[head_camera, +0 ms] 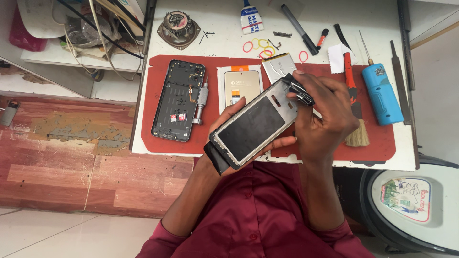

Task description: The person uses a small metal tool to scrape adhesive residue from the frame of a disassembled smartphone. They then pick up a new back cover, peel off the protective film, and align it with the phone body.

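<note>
- So the phone frame (256, 126) sits right in the middle of the frame, tilted diagonally, dark panel facing up, held up above the near edge of the red work mat (306, 69).
- Left hand (229, 125) is underneath it, cupping the lower end, fingers curled round the frame's edges.
- Right hand (325, 114) is at the frame's upper right corner, fingers bunched together and pinching a small black part (300, 91) that's touching the top edge of the frame.
- Just behind the hands, centre of the mat, there's a new screen in its white tray (242, 85), and a silvery battery (277, 66) right beside it.
- Further left on the mat lies an opened phone back shell (178, 99), insides showing, with a small grey screwdriver (201, 101) right along its right side.
- Right side of the mat: a red-handled brush (354, 102) and a blue cylindrical tool (381, 93).
- Up top on the white table (215, 45): a round speaker (178, 29), a glue tube (250, 18), a black marker (299, 27), some coloured rubber bands (258, 46).
</note>
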